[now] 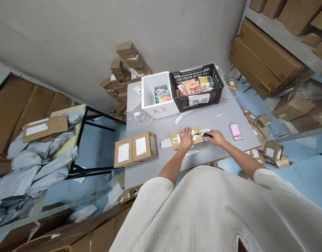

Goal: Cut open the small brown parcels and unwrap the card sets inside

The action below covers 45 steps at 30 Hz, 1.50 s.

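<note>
A small cardboard box (174, 140) with shiny tape and a white label lies on the grey table (161, 168) in front of me. My left hand (186, 138) rests flat on top of it, fingers spread forward. My right hand (216, 137) is closed around a yellow and black utility knife (206, 134). The knife points left, with its tip at the right part of the box; whether the blade cuts into the tape is too small to tell. Two cardboard boxes (152, 148) with white labels stand side by side at the table's left edge.
Along the table's back stand a white foam box (161, 111) and a black plastic crate (218, 96), both with books inside. A pink card-like item (235, 131) lies at the right. White cables (143, 122) trail near the foam box. Cartons and shelves flank the table.
</note>
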{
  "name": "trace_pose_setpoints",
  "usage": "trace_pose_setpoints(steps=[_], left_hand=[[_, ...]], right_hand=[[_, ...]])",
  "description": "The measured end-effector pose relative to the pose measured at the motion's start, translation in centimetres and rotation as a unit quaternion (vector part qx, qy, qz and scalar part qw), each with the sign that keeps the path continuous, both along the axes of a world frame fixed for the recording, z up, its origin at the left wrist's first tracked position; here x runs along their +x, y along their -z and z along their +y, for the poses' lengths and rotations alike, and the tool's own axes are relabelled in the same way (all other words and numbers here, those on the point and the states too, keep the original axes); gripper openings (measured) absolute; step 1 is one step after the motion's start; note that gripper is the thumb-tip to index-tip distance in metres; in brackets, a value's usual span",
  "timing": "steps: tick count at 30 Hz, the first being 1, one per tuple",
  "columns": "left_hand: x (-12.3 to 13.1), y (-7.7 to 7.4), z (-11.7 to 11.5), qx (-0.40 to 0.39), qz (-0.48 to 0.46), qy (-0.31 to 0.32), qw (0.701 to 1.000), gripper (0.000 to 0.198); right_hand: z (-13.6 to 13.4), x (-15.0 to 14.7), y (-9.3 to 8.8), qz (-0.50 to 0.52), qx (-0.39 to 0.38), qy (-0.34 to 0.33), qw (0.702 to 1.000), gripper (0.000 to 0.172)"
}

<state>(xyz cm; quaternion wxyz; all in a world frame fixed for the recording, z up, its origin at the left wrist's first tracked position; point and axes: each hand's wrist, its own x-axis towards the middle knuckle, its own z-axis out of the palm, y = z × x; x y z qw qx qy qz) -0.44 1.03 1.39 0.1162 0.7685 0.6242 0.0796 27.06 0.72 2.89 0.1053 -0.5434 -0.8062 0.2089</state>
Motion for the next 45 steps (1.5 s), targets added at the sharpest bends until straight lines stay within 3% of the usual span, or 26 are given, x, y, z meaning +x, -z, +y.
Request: trace_pose_setpoints(steps=[6, 11, 17, 24, 30, 36, 40, 45], left_hand=[[0.0, -0.1, -0.1, -0.005, 0.002, -0.002, 1.000, 0.063], [0.0, -0.4, -0.4, -0.009, 0.000, -0.002, 1.000, 0.063], [0.1, -0.5, -0.7, -0.008, -0.002, 0.003, 1.000, 0.064], [-0.4, -1.2, -1.0, -0.014, -0.028, 0.004, 1.000, 0.067], [-3.3, -1.2, -4.2, -0.009, -0.029, -0.048, 0.998, 0.066], [-6.3, 0.0, -7.1, 0.002, -0.049, -0.123, 0.991, 0.082], [-7.6, 1.9, -7.7, -0.022, -0.165, -0.196, 0.966, 0.098], [-8.1, 3.7, -7.1, -0.015, -0.300, -0.187, 0.935, 0.097]], right_hand=[[1.0, 1.5, 0.2, 0.006, -0.009, -0.005, 1.000, 0.041], [2.4, 2.4, 0.0, 0.008, 0.020, -0.057, 0.998, 0.041], [5.5, 3.9, -0.6, 0.038, 0.038, 0.041, 0.998, 0.041], [5.1, 1.6, -0.1, 0.100, -0.006, 0.061, 0.993, 0.044], [5.3, -0.5, 0.2, 0.160, -0.041, 0.060, 0.984, 0.037], [5.9, -3.4, 0.1, 0.171, -0.088, 0.067, 0.979, 0.036], [5.3, -4.3, 0.4, 0.184, -0.126, 0.090, 0.971, 0.036], [4.6, -4.7, 0.9, 0.206, -0.147, 0.110, 0.961, 0.036]])
